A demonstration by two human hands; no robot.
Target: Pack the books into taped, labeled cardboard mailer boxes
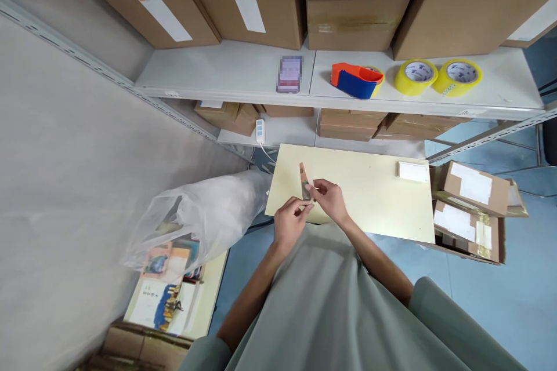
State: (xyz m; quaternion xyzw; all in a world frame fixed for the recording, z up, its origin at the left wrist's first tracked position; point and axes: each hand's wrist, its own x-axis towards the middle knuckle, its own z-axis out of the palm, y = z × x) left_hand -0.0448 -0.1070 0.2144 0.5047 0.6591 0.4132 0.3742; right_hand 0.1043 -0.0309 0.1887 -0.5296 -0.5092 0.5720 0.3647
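A narrow printed strip (303,175), orange with a dark picture, stands up between my hands over the pale yellow table. I cannot make out whether it is folded paper or card. My left hand (289,221) pinches its lower end between thumb and fingertips. Just to the right, my right hand (329,199) has its thumb and bent fingers closed on the strip's right side. Both hands are close together near the front edge of the tabletop (369,191). A small white box (412,171) lies at the table's right end.
A metal shelf (243,69) behind the table bears cartons, a phone (289,74), an orange-and-blue tape dispenser (357,80) and yellow tape rolls (415,76). A clear plastic bag (217,214) and printed books (163,295) lie left. Opened cartons (472,208) stand right.
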